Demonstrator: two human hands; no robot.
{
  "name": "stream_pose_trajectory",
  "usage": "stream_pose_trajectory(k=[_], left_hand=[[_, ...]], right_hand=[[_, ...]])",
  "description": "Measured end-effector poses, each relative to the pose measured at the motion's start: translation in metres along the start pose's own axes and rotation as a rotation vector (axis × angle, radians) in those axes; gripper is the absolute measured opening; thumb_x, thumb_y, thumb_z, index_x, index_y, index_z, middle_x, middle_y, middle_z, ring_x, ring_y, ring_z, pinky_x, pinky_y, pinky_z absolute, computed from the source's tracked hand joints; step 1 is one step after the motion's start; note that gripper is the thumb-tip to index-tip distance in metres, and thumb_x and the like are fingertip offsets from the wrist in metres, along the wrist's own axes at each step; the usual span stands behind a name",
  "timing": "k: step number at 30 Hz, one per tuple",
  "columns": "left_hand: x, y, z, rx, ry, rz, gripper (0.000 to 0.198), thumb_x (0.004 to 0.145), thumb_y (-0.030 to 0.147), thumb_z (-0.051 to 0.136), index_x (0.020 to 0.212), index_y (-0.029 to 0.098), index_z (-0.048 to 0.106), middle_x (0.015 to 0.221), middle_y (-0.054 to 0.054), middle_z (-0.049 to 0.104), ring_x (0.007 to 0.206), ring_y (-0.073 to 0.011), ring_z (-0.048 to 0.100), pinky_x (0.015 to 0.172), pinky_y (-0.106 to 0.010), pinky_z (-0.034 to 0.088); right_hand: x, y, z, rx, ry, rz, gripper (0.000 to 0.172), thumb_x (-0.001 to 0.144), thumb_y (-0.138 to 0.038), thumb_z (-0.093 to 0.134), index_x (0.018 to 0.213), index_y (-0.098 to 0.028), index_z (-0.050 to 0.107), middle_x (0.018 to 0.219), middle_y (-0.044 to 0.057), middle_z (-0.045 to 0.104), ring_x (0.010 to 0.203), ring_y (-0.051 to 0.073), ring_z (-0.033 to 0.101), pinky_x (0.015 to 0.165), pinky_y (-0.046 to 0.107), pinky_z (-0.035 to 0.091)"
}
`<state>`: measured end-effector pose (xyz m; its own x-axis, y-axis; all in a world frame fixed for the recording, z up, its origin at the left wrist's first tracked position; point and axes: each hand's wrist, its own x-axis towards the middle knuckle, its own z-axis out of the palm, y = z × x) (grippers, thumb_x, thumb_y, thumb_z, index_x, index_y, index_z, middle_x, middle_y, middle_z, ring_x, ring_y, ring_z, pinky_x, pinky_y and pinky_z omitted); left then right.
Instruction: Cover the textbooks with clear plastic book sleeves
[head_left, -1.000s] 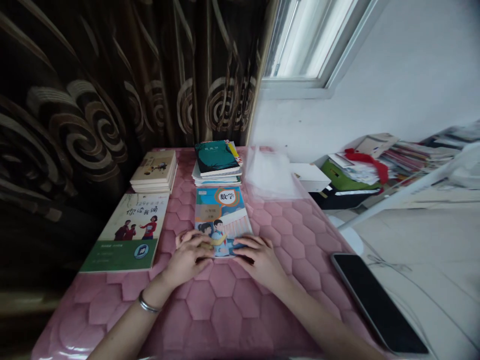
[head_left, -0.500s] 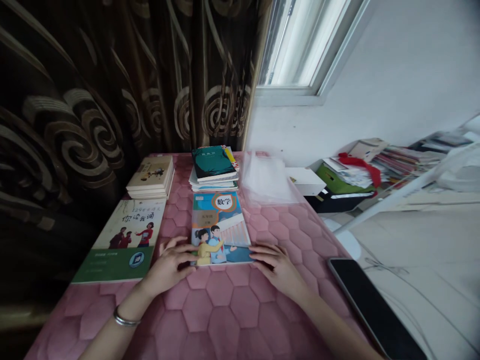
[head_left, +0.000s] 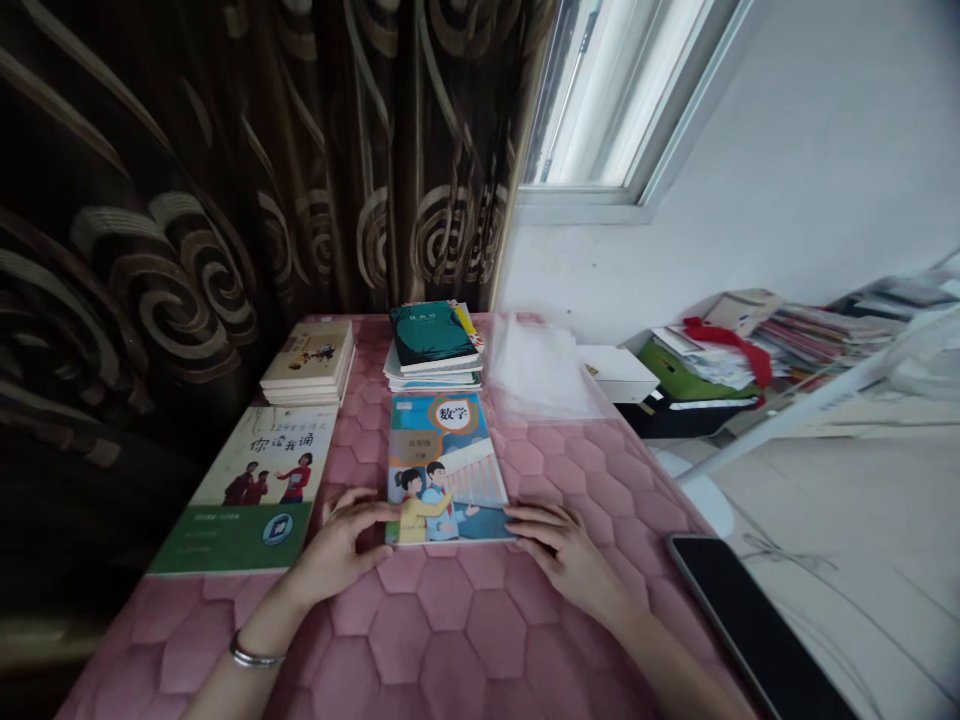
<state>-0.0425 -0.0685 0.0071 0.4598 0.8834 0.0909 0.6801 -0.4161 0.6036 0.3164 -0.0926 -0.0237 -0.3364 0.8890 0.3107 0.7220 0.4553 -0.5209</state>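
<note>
From my remote seat I look over the cloth [head_left: 450, 625] to the containers at the right: a black box [head_left: 660, 420] stands beyond the table's edge, with a green bag [head_left: 664, 368] at its top, though I cannot tell whether the bag sits in it or on it; papers [head_left: 705, 360] fill the bag's mouth and a red strip [head_left: 739, 345] lies across them; the white box [head_left: 621, 372] just in front of the wall looks shut, so its inside is hidden from me.

The blue book [head_left: 450, 470] lies flat, cover up, between my two hands; the left hand [head_left: 341, 545] has its fingers spread, the index tip at the book's left edge and the thumb near the lower corner; the right hand [head_left: 566, 560] is likewise loosely spread, fingertips at the right edge; neither is clamped, and the hands stand apart by the book's width.

The far edge of the blue book comes up close to the teal stack [head_left: 433, 345], touching or not I cannot tell; clear sheets [head_left: 540, 370] lie beyond its right corner; leftward, a strip of cloth parts it from the green book [head_left: 251, 495], behind which the tan stack [head_left: 307, 362] sits; open cloth runs from its near edge between my forearms, and also rightward to the phone [head_left: 757, 630] at the table's right edge.
</note>
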Motion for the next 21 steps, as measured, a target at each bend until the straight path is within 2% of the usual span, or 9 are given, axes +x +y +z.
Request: stream_pose_trajectory(k=[3, 5, 7, 9, 11, 15, 17, 21], left_hand=[[0.003, 0.003, -0.002, -0.138, -0.018, 0.012, 0.028, 0.076, 0.021, 0.065, 0.103, 0.03, 0.069, 0.118, -0.002, 0.068, 0.12, -0.0232, 0.052, 0.106, -0.042, 0.036], [0.01, 0.007, -0.002, -0.204, 0.028, -0.057, 0.025, 0.078, 0.021, 0.06, 0.1, 0.026, 0.068, 0.115, -0.005, 0.068, 0.11, -0.0203, 0.059, 0.099, -0.037, 0.043], [0.02, 0.012, -0.001, -0.183, 0.111, -0.244, 0.025, 0.08, 0.023, 0.055, 0.103, 0.021, 0.064, 0.106, -0.007, 0.069, 0.095, -0.0189, 0.065, 0.088, -0.033, 0.049], [0.033, 0.019, 0.001, -0.1, 0.136, -0.459, 0.029, 0.083, 0.025, 0.052, 0.109, 0.016, 0.059, 0.094, -0.008, 0.07, 0.085, -0.0195, 0.067, 0.079, -0.032, 0.051], [0.044, 0.026, 0.004, -0.008, 0.093, -0.576, 0.034, 0.084, 0.026, 0.052, 0.115, 0.012, 0.055, 0.093, -0.011, 0.071, 0.088, -0.0218, 0.068, 0.08, -0.032, 0.05], [0.058, 0.037, 0.013, 0.104, 0.113, -0.607, 0.04, 0.08, 0.023, 0.059, 0.118, 0.012, 0.053, 0.122, -0.019, 0.063, 0.118, -0.0267, 0.058, 0.091, -0.031, 0.045], [0.059, 0.039, 0.016, 0.083, 0.132, -0.618, 0.039, 0.08, 0.021, 0.059, 0.117, 0.012, 0.054, 0.127, -0.018, 0.061, 0.122, -0.0261, 0.055, 0.093, -0.03, 0.043], [0.057, 0.037, 0.014, -0.023, 0.095, -0.671, 0.03, 0.081, 0.018, 0.057, 0.111, 0.014, 0.055, 0.116, -0.014, 0.067, 0.107, -0.021, 0.063, 0.086, -0.027, 0.046]], right_hand=[[0.003, -0.002, -0.01, 0.067, -0.077, -0.005, 0.025, 0.092, -0.028, 0.052, 0.106, -0.031, 0.071, 0.121, 0.005, 0.067, 0.118, 0.025, 0.057, 0.098, 0.049, 0.044], [0.009, -0.003, -0.016, 0.097, -0.127, -0.02, 0.024, 0.09, -0.028, 0.055, 0.107, -0.03, 0.071, 0.124, 0.007, 0.065, 0.12, 0.025, 0.055, 0.1, 0.048, 0.043], [0.019, -0.006, -0.017, 0.094, -0.129, -0.021, 0.021, 0.088, -0.029, 0.057, 0.103, -0.029, 0.072, 0.121, 0.007, 0.065, 0.116, 0.024, 0.056, 0.098, 0.046, 0.044], [0.032, -0.008, -0.014, 0.064, -0.101, 0.002, 0.019, 0.089, -0.031, 0.056, 0.096, -0.028, 0.073, 0.112, 0.007, 0.067, 0.107, 0.023, 0.059, 0.093, 0.043, 0.047], [0.048, -0.01, -0.007, 0.008, -0.071, 0.021, 0.022, 0.091, -0.032, 0.053, 0.088, -0.027, 0.074, 0.103, 0.006, 0.068, 0.098, 0.021, 0.061, 0.087, 0.039, 0.048], [0.09, -0.008, 0.007, -0.127, -0.044, -0.013, 0.021, 0.091, -0.029, 0.055, 0.083, -0.024, 0.074, 0.101, 0.005, 0.068, 0.101, 0.022, 0.059, 0.09, 0.039, 0.045], [0.118, -0.005, 0.012, -0.171, -0.061, -0.024, 0.02, 0.091, -0.027, 0.054, 0.089, -0.024, 0.073, 0.108, 0.005, 0.067, 0.106, 0.021, 0.057, 0.095, 0.039, 0.043], [0.175, 0.0, 0.018, -0.311, -0.175, 0.055, 0.031, 0.094, -0.026, 0.048, 0.121, -0.023, 0.063, 0.13, 0.008, 0.057, 0.121, 0.022, 0.049, 0.103, 0.038, 0.037]])
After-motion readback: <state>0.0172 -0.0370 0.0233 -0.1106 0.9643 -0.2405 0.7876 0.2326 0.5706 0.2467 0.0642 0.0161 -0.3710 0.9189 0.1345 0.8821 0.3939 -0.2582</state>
